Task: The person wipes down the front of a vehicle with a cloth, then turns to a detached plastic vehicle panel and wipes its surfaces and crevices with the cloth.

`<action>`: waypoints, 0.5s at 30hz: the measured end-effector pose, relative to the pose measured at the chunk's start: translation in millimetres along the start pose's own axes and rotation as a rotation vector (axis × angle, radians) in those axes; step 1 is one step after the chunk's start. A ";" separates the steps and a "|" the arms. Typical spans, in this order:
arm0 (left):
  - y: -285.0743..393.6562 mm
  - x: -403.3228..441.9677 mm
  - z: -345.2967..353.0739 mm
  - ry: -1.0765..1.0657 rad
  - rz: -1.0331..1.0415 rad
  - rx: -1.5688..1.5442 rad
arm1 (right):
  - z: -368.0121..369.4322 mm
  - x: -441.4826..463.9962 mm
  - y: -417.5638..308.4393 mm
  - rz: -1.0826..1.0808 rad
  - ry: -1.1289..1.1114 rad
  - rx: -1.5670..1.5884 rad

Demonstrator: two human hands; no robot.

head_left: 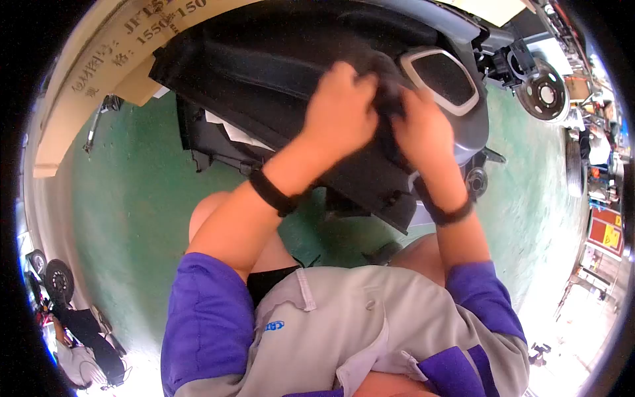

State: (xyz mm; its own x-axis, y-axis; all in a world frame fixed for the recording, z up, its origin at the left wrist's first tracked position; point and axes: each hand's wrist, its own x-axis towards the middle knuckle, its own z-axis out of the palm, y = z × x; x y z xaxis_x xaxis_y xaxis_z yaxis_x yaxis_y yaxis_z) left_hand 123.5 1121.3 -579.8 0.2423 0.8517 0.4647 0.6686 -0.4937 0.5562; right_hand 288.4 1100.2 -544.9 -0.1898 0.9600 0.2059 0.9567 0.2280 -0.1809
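A large black moulded panel (258, 79) with a felt-like surface fills the upper middle of the head view. At its right side is a light-rimmed oval opening with a black mesh centre (442, 76). Over the panel, my left hand (342, 109) is closed on dark, blurred material (380, 76). My right hand (423, 126) is closed on the same material, just left of and below the oval opening. The fingertips of both hands are partly hidden and smeared by motion. Black bands circle both wrists.
Cardboard (132, 59) with printed writing stands at the upper left. A wheel (544, 91) is at the upper right, near black mechanical parts. The green floor (132, 192) lies below the panel. Shelves with assorted items line the right edge; more wheels (58, 281) are at the lower left.
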 end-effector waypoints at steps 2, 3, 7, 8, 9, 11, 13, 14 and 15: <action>14.6 -9.2 13.9 -0.069 0.057 -0.136 | -11.5 -20.4 15.2 0.075 -0.017 -0.006; 18.1 -12.9 20.1 -0.101 0.091 -0.184 | -16.5 -28.0 20.9 0.109 -0.022 -0.001; 18.4 -5.9 12.9 -0.216 0.105 -0.076 | -13.1 -28.3 20.3 0.002 0.177 0.108; 16.8 -1.5 7.6 -0.234 0.105 -0.025 | -11.6 -23.7 12.2 0.031 0.063 0.081; 13.5 5.5 -0.6 -0.290 0.056 0.059 | -8.6 -17.9 2.1 0.065 -0.049 0.052; -0.7 14.3 -16.8 -0.285 -0.003 0.136 | 6.1 -2.4 -14.9 0.016 -0.061 0.036; -12.5 22.9 -35.4 -0.274 -0.083 0.226 | 18.8 22.6 -29.9 -0.033 -0.045 0.013; -21.2 25.3 -40.5 -0.246 -0.116 0.260 | 24.4 35.9 -37.8 -0.047 -0.052 0.007; -30.2 27.8 -45.1 -0.217 -0.151 0.297 | 31.4 48.5 -45.1 -0.072 -0.039 0.011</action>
State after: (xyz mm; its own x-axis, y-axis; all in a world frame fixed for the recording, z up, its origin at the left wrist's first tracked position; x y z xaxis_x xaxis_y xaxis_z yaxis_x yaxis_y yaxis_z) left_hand 78.4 1152.0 -552.7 0.2477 0.9438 0.2189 0.8744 -0.3151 0.3689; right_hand 229.2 1141.6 -557.0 -0.2664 0.9467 0.1811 0.9380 0.2979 -0.1775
